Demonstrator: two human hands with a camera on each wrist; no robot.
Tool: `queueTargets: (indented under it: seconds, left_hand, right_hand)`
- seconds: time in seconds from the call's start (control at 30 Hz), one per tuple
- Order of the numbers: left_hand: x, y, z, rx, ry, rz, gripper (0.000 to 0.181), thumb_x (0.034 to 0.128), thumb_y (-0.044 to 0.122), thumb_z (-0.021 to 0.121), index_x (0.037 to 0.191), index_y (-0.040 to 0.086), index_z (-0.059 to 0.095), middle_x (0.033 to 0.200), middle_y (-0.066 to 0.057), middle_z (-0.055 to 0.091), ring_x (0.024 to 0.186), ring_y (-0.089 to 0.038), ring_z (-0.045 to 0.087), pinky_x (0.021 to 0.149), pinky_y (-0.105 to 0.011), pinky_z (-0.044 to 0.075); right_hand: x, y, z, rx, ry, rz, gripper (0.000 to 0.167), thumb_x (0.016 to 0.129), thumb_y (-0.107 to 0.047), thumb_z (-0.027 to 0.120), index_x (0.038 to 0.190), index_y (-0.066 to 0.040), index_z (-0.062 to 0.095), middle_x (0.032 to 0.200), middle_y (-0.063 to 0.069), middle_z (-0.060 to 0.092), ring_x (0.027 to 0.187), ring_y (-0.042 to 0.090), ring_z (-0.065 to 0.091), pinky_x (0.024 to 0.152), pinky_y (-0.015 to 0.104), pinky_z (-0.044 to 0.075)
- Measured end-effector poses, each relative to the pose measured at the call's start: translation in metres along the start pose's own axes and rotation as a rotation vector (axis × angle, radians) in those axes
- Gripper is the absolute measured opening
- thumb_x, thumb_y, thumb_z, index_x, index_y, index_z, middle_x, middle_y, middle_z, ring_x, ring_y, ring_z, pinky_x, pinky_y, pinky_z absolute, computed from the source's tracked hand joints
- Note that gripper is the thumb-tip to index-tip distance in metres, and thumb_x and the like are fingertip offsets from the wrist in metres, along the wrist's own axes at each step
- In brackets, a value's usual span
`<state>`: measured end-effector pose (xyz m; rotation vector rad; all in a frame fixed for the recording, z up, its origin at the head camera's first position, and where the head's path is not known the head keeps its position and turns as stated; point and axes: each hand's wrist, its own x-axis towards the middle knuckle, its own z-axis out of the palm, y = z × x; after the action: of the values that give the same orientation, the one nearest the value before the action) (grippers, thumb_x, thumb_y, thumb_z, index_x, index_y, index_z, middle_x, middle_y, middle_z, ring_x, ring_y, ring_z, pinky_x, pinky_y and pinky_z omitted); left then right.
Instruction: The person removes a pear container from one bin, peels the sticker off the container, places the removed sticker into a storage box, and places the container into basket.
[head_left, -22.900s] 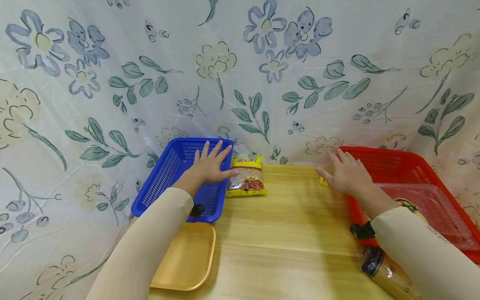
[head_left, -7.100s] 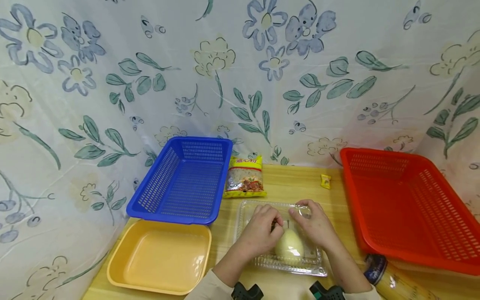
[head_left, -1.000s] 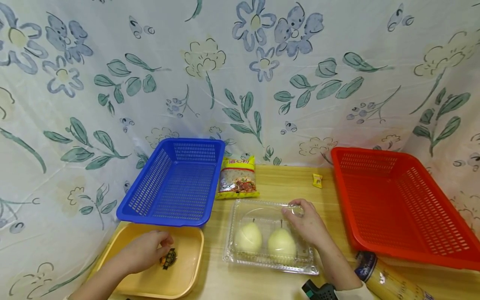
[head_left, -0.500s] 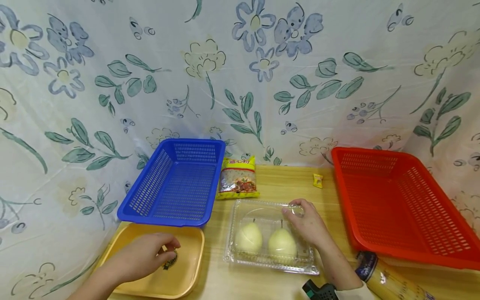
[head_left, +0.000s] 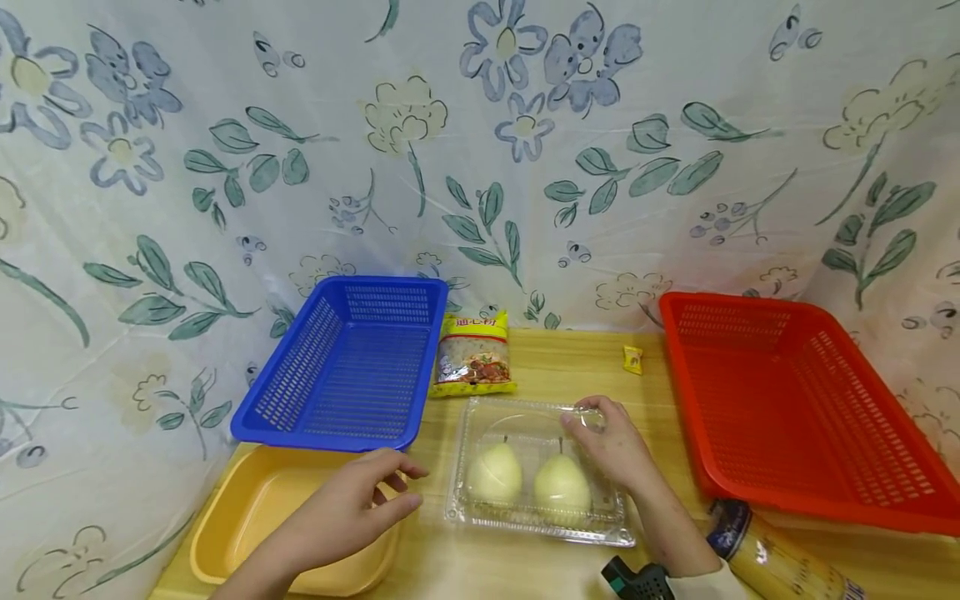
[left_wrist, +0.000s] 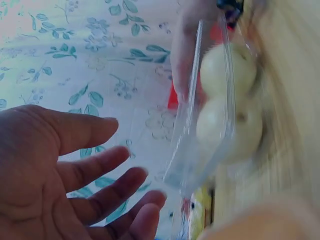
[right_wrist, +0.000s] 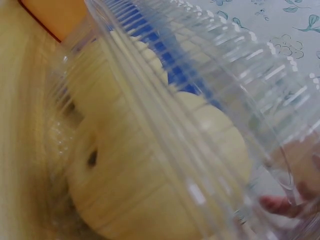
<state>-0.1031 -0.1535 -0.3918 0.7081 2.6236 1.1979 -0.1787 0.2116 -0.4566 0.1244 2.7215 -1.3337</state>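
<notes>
In the head view my left hand hovers over the right side of the yellow tray, its fingers loosely bent and holding nothing. The left wrist view also shows this hand with fingers spread. My right hand grips the back right corner of a clear plastic container, thumb on the lid. Two pale pears lie inside under the lid. Through the plastic, fingertips show in the right wrist view. My left hand and forearm hide part of the tray's inside.
A blue basket stands behind the tray, with a yellow food packet on its right. A small yellow wrapped item lies near the red basket. A packet of noodles lies at the front right.
My left hand has moved right and slightly up from over the tray's middle, and its fingers have spread. The dark label seen in the tray is now out of sight. My right hand has stayed.
</notes>
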Motion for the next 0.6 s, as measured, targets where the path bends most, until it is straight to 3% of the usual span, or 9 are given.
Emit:
queueTargets:
  seconds: [0.23, 0.43, 0.6]
  left_hand:
    - [0.027, 0.012, 0.034, -0.090, 0.150, 0.005, 0.028, 0.0975, 0.032, 0.070, 0.124, 0.024, 0.067, 0.119, 0.001, 0.065, 0.115, -0.020, 0.058, 0.091, -0.032, 0.055]
    - [0.047, 0.014, 0.062, -0.233, 0.266, -0.077, 0.030, 0.0947, 0.022, 0.073, 0.124, 0.023, 0.067, 0.129, -0.001, 0.063, 0.127, -0.026, 0.055, 0.106, -0.051, 0.048]
    - [0.058, 0.012, 0.083, -0.218, 0.355, -0.103, 0.043, 0.0942, 0.025, 0.072, 0.135, 0.018, 0.062, 0.147, -0.011, 0.052, 0.141, -0.036, 0.043, 0.111, -0.065, 0.038]
  right_hand:
    - [0.001, 0.000, 0.001, 0.004, 0.002, -0.001, 0.061, 0.096, -0.060, 0.060, 0.133, -0.012, 0.053, 0.153, 0.021, 0.042, 0.138, 0.048, 0.045, 0.107, 0.068, 0.041]
    - [0.001, 0.000, 0.002, 0.003, 0.008, -0.007, 0.058, 0.097, -0.057, 0.061, 0.132, -0.011, 0.054, 0.151, 0.022, 0.043, 0.138, 0.047, 0.046, 0.107, 0.067, 0.040]
    - [0.001, 0.001, 0.002, 0.001, 0.009, -0.004, 0.059, 0.097, -0.058, 0.061, 0.132, -0.012, 0.054, 0.151, 0.021, 0.043, 0.136, 0.046, 0.047, 0.106, 0.066, 0.042]
